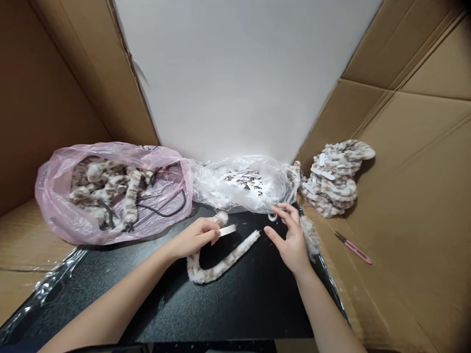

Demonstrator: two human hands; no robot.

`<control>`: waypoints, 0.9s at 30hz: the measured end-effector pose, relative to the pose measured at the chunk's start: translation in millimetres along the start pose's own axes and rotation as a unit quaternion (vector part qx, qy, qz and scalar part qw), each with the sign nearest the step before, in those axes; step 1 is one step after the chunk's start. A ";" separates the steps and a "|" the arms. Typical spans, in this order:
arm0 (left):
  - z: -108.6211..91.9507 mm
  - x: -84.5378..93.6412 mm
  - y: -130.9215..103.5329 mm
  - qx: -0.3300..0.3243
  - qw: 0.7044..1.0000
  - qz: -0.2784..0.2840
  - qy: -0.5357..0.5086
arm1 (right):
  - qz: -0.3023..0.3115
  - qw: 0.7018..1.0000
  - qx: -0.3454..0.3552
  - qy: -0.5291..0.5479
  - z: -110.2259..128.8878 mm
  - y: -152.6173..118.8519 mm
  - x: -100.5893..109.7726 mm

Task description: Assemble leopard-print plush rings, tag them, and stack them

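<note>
My left hand [196,236] grips a curved fuzzy band [221,260] in cream with brown spots, together with a small white tag [227,230] at its upper end. The band bends in a U shape on the black work surface [235,304]. My right hand [290,235] hovers just right of the band, fingers spread, holding nothing I can see. Its fingertips are near a small clear ring [273,216] at the edge of a clear plastic bag [243,184].
A pink plastic bag [110,191] with several fuzzy bands and dark wires lies at the left. A pile of tagged fuzzy bands [336,179] rests on cardboard at the right. Pink snips [353,247] lie nearby. Cardboard walls enclose both sides.
</note>
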State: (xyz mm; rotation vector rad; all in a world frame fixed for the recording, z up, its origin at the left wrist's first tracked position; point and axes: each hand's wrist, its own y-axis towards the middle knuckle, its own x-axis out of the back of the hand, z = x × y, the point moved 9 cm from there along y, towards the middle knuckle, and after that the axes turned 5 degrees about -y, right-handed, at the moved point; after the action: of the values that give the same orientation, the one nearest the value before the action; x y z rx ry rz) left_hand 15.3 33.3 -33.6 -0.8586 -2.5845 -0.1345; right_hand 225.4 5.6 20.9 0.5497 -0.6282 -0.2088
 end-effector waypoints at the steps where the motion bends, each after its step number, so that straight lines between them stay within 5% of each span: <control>1: -0.8 -1.6 -1.1 -0.007 1.000 0.011 0.028 | -0.013 1.000 -0.012 0.014 -6.7 -0.4 1.3; 7: -9.2 -10.0 -5.8 -0.067 0.956 0.039 0.284 | -0.026 0.998 -0.004 0.049 -16.5 -8.9 -6.8; 10: -17.4 -3.6 -9.0 -0.081 0.951 0.000 0.299 | -0.013 0.998 -0.009 0.065 -18.4 -12.2 -16.4; 13: -28.8 6.3 -12.2 -0.091 0.977 -0.051 0.186 | -0.002 0.991 -0.011 0.135 -12.2 -11.5 -23.3; 16: -32.5 -12.0 -9.4 -0.078 0.995 0.024 -0.062 | 0.041 0.969 -0.004 0.242 5.3 -9.2 -33.9; 21: -31.5 -64.5 -3.4 -0.020 0.909 0.195 -0.367 | 0.145 0.926 -0.027 0.348 23.5 -14.9 -61.3; 24: -22.4 -71.4 1.8 0.012 0.871 0.187 -0.454 | 0.156 0.914 -0.070 0.367 15.3 -21.4 -72.2; 27: -8.6 -66.0 4.2 0.048 0.888 0.126 -0.440 | 0.137 0.917 -0.102 0.360 6.5 -25.6 -76.2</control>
State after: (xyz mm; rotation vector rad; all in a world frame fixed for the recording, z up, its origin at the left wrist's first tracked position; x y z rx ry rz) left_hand 68.7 -1.6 -53.1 -1.4580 -3.1860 0.5927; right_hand 160.4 7.7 -26.8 0.2947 0.0431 0.1951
